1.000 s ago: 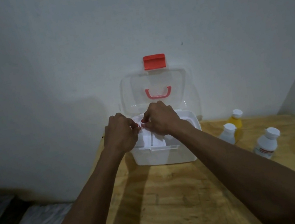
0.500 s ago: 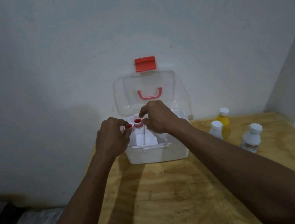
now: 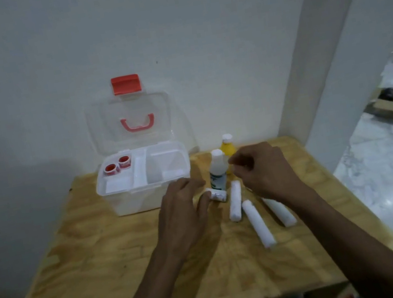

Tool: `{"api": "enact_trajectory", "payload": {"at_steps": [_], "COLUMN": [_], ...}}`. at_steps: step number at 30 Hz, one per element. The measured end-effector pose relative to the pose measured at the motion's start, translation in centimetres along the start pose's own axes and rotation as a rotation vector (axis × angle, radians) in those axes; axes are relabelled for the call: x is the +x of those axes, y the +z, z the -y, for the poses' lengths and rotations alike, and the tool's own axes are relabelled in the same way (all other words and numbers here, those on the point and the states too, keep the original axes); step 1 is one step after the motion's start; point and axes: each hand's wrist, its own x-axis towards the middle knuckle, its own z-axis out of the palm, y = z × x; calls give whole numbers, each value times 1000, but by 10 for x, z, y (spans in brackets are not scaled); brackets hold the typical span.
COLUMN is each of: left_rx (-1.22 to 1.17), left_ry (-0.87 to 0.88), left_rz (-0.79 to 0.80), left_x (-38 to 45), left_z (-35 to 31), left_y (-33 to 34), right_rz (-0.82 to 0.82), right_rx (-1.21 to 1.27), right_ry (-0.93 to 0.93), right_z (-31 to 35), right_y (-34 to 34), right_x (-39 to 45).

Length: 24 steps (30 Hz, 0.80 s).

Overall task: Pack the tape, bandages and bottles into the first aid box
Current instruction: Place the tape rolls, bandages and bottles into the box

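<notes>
While the first aid box (image 3: 144, 184) stands open at the worktop's (image 3: 104, 257) back edge, two red tape rolls (image 3: 117, 165) already sit in its back-left compartment. The left hand (image 3: 184, 214) rests its fingers (image 3: 205, 198) against a small white item (image 3: 218, 195) lying in front of the box's right corner; whether they grip it I cannot tell. The right hand (image 3: 263, 171) hovers loosely curled and holds nothing, just beside the white bottle (image 3: 217, 171), with the yellow bottle (image 3: 227, 146) behind. Three bandage rolls (image 3: 258, 222) lie towards the worktop's middle. These look soft and light, best pinched around the middle; the bottles seem stiff, possibly slick, best held around the body. No label is readable.
</notes>
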Motion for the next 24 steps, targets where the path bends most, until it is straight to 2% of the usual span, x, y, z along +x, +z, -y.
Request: {"api": "enact_trajectory", "payload": {"at_steps": [3,6,12,15,20,24], "left_rx": [21,122,344,452,325,54], "left_ry": [25,-26,-29,-6,-49,-56], "left_rz": [88,189,313,319,278,210], "left_x": [1,6,9,9,5,-8], "left_z": [-7,-9,-9,-5,-4,-5], "left_y": [23,37,49,55,56,37], "right_rz": [76,180,222,215,183,117], "right_rx": [-98,-145,-206,-227,-158,-21], "right_ry": [130,209,205,206,230,231], "right_z": [-29,-43,-51,-54,-54,-38], "right_y": [12,25,42,46,40,25], "right_x": [-20,-37,-47,-45,-44,-44]}}
